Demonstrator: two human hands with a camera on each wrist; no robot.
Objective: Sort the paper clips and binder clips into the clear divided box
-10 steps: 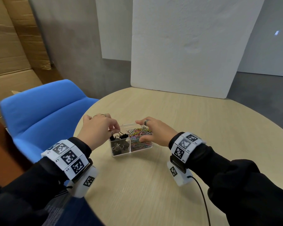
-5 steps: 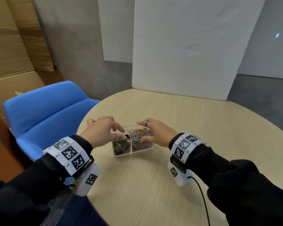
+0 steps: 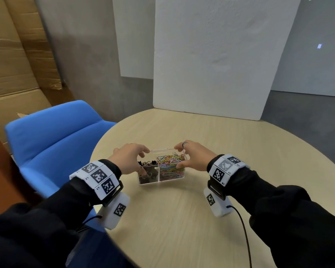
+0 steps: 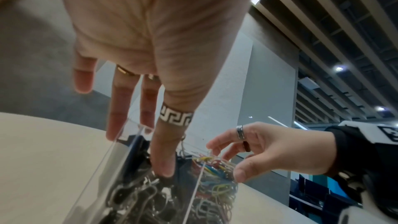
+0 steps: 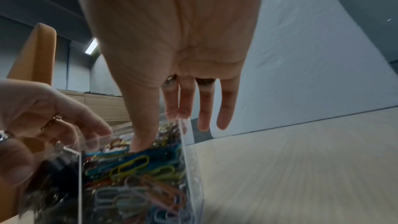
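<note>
Clear divided box (image 3: 161,176) sits dead centre of the head view on the round wooden table (image 3: 201,209), gripped from both ends. Left hand (image 3: 126,159) clamps the left end, thumb down the near wall and fingers curled over the far rim. Right hand (image 3: 191,157) does the same on the right end, thumb tip pressed into the near side. Black binder clips (image 3: 148,174) fill the left compartment, coloured paper clips (image 3: 171,165) are heaped in the right one. Further out: blue chair (image 3: 54,136) at centre left, white foam board (image 3: 217,55) leaning up top.
</note>
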